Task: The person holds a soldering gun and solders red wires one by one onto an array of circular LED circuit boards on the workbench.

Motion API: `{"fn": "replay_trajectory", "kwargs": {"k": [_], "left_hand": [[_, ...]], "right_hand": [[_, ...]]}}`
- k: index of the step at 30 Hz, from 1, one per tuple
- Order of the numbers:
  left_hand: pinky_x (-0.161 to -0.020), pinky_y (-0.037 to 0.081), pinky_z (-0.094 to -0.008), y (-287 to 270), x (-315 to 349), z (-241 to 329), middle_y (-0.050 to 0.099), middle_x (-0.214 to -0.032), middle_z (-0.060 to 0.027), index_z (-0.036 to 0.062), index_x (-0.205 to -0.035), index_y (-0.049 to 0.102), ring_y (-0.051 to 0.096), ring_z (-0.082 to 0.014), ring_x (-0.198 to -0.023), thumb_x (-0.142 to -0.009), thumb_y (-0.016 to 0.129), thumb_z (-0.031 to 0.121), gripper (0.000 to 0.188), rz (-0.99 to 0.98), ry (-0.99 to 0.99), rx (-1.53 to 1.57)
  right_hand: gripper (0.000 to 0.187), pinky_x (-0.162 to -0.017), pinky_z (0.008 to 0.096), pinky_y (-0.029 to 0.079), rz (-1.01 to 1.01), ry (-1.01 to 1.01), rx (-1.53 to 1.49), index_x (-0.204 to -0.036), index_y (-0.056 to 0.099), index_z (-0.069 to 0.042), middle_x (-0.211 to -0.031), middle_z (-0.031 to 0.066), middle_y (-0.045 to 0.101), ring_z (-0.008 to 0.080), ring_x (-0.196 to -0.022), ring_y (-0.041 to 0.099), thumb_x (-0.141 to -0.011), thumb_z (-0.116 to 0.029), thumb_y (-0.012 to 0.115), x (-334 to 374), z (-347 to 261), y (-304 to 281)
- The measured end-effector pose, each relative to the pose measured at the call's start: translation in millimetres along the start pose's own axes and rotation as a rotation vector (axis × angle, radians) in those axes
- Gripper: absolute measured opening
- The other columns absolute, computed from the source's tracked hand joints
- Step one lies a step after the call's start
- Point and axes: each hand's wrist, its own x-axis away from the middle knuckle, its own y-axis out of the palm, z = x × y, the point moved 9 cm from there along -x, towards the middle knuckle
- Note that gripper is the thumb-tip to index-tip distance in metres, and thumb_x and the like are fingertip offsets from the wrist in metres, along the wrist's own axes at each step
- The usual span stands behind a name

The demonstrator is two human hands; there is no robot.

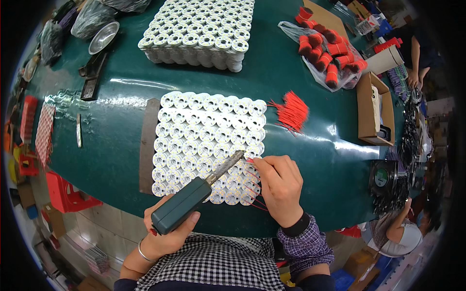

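1 hand, the left (173,240), clamps its fingers round the green soldering gun (182,206), angled toward 2 o'clock, apparently bringing its tip near red wire (250,160) pinched in the right hand's (280,188) fingers, at 4 o'clock on the white boards (192,132).

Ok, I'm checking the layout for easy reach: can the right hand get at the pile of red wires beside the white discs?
Probably yes: the pile of red wires lies on the green table just beyond the right hand, with nothing visible standing between them. That hand seems to be pinching a red wire, though.
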Motion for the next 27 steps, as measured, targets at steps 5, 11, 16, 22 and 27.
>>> {"fn": "replay_trajectory", "kwargs": {"k": [5, 11, 16, 22, 27], "left_hand": [[-0.059, 0.051, -0.0277, 3, -2, -3, 0.069, -0.086, -0.0122, -0.0062, -0.105, 0.072, 0.065, -0.0167, -0.068, -0.081, 0.078, 0.002, 0.026, -0.049, -0.032, -0.005], [-0.060, 0.051, -0.0271, 7, -8, -2, 0.069, -0.088, -0.0119, -0.0068, -0.103, 0.071, 0.066, -0.0158, -0.069, -0.081, 0.078, -0.001, 0.024, -0.066, -0.062, 0.025], [-0.061, 0.051, -0.0273, 9, -8, -4, 0.069, -0.088, -0.0118, -0.0069, -0.103, 0.071, 0.066, -0.0156, -0.070, -0.081, 0.078, -0.001, 0.023, -0.089, -0.070, 0.019], [-0.062, 0.051, -0.0266, 10, -9, -4, 0.069, -0.090, -0.0113, -0.0068, -0.103, 0.071, 0.066, -0.0144, -0.072, -0.082, 0.078, 0.000, 0.023, -0.076, -0.082, 0.027], [-0.062, 0.051, -0.0263, 11, -9, -3, 0.070, -0.090, -0.0107, -0.0064, -0.103, 0.072, 0.066, -0.0136, -0.072, -0.083, 0.078, 0.000, 0.022, -0.078, -0.052, 0.009]], "right_hand": [[0.026, -0.066, 0.0356, 0.050, 0.029, 0.020, -0.024, -0.099, 0.071, 0.000, -0.089, 0.0085, 0.066, 0.0249, -0.078, 0.062, -0.074, 0.008, 0.076, 1, 4, 6], [0.028, -0.068, 0.0351, 0.050, 0.021, 0.024, -0.019, -0.100, 0.072, -0.001, -0.091, 0.0080, 0.066, 0.0234, -0.078, 0.062, -0.073, 0.004, 0.072, 3, 7, 10], [0.029, -0.068, 0.0354, 0.051, -0.005, 0.025, -0.013, -0.102, 0.071, 0.000, -0.092, 0.0085, 0.066, 0.0235, -0.079, 0.063, -0.073, 0.004, 0.071, 3, 6, 9], [0.029, -0.069, 0.0356, 0.051, -0.022, 0.026, -0.017, -0.103, 0.071, 0.000, -0.092, 0.0088, 0.066, 0.0237, -0.080, 0.063, -0.074, 0.004, 0.071, 4, 7, 10], [0.029, -0.069, 0.0355, 0.051, -0.022, 0.031, -0.014, -0.103, 0.071, 0.000, -0.092, 0.0086, 0.066, 0.0237, -0.079, 0.063, -0.074, 0.004, 0.071, 4, 8, 11]]}}
